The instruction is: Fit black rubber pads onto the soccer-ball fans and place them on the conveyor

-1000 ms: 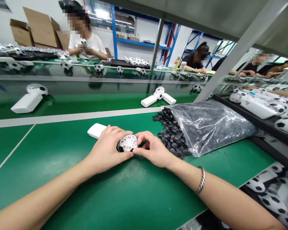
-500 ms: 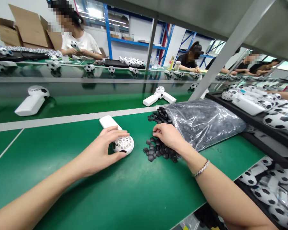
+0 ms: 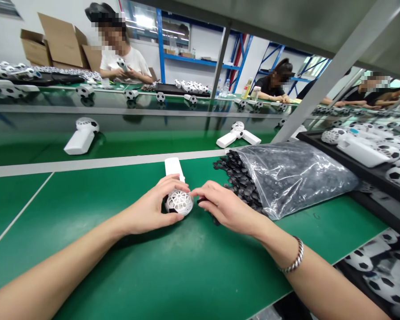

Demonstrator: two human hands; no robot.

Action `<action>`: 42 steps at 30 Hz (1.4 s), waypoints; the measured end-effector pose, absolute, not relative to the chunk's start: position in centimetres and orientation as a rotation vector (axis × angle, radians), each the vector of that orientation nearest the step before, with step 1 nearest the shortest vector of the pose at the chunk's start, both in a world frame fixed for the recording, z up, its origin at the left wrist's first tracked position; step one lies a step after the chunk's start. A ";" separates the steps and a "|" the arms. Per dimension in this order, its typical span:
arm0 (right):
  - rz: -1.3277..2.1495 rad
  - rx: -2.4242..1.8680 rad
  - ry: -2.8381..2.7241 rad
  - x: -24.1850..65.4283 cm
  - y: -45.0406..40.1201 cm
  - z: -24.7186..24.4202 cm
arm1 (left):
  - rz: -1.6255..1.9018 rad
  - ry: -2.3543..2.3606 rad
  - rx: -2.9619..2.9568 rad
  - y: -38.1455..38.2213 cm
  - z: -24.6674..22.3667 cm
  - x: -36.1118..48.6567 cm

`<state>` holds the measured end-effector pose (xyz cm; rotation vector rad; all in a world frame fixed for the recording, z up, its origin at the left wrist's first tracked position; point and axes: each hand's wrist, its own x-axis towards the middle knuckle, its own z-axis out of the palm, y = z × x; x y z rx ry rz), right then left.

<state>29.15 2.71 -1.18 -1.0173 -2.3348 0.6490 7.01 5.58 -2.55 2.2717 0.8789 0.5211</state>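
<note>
A white fan-like device [image 3: 180, 203] with a round openwork head lies on the green table, its handle pointing away. My left hand [image 3: 156, 204] grips the round head from the left, thumb in front and fingers behind. On the right of that head is my right hand [image 3: 216, 204], holding a small black piece [image 3: 202, 200] between thumb and fingers, its index fingertip at the head's edge. Behind my right hand, a pile of black pieces [image 3: 243, 178] spills from a clear plastic bag [image 3: 296, 173].
Football-patterned devices lie on the belt [image 3: 133, 144] beyond the pale strip. A black tray [image 3: 340, 155] of devices stands at the right, with more below. A slanted metal post [image 3: 323, 84] rises behind the bag. Several people sit across the line.
My right hand has moved left from the black pile to the device, carrying a black piece. My left hand still grips the device, whose handle now points more directly away. The view has shifted slightly.
</note>
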 end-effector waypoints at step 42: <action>0.688 -1.450 -2.048 30.6 6.1 -2.9 | 0.654 1.036 2.257 4.0 -3.2 8.7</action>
